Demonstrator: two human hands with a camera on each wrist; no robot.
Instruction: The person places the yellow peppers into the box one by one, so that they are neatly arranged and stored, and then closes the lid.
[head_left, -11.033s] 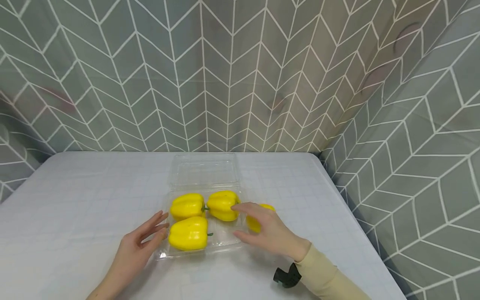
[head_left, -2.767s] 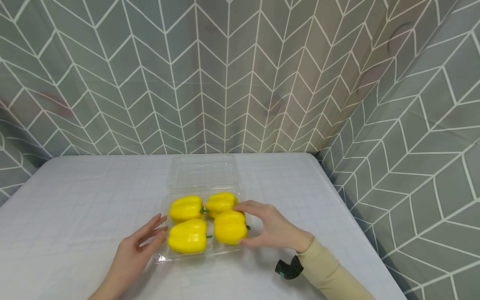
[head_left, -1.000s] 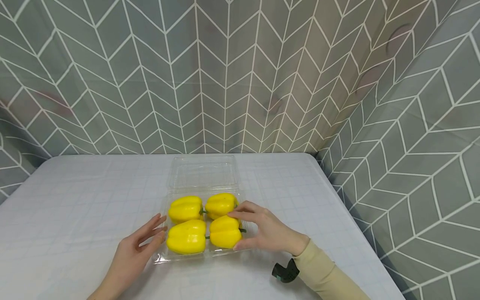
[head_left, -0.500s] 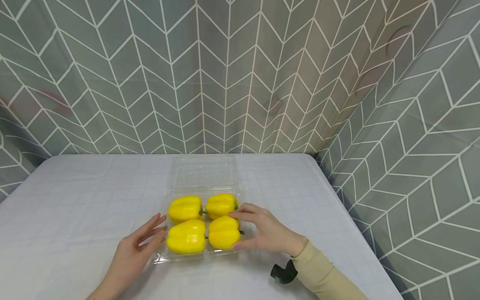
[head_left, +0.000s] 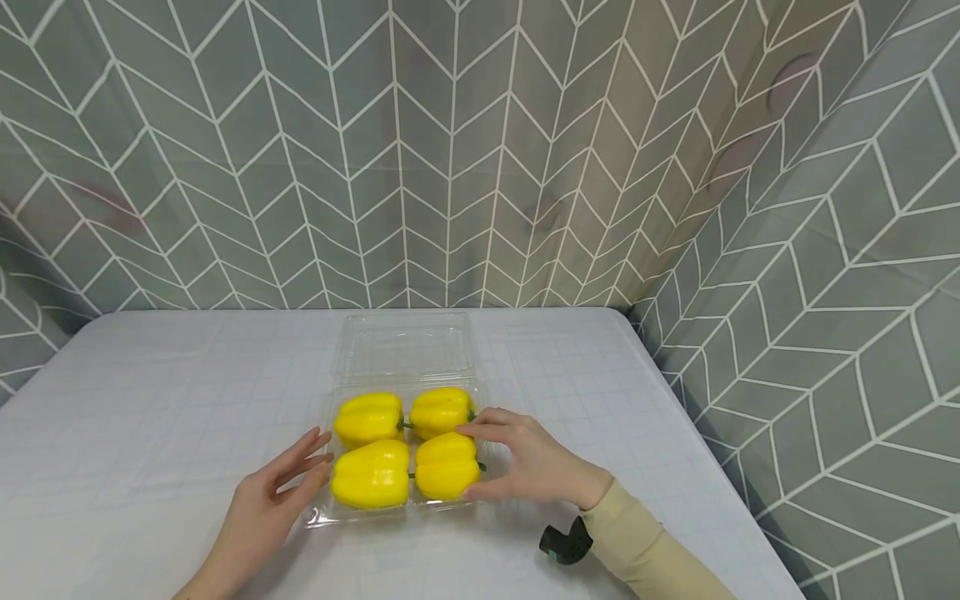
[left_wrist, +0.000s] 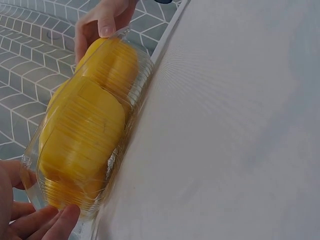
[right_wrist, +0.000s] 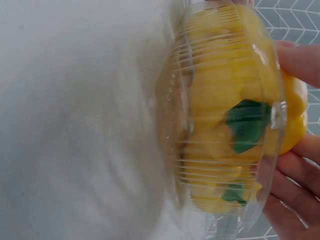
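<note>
Several yellow bell peppers lie in a clear plastic clamshell container, two at the back and two at the front. My right hand holds the front right bell pepper between thumb and fingers. In the right wrist view, its green stem shows through the ribbed wall. At the container's left side, my left hand holds the edge; in the left wrist view, its thumb is at the rim and its fingertips lie against the wall. The front left bell pepper is closest to it.
The container's clear lid lies folded open at the back. A white cloth covers the table. Grey chevron-patterned curtains hang behind it and along the right. A black device hangs at my right wrist.
Earlier, the fourth bell pepper was outside, right of the container. My right hand has brought it in and shifted it slightly left and down into the front right spot. My left hand has stayed put.
</note>
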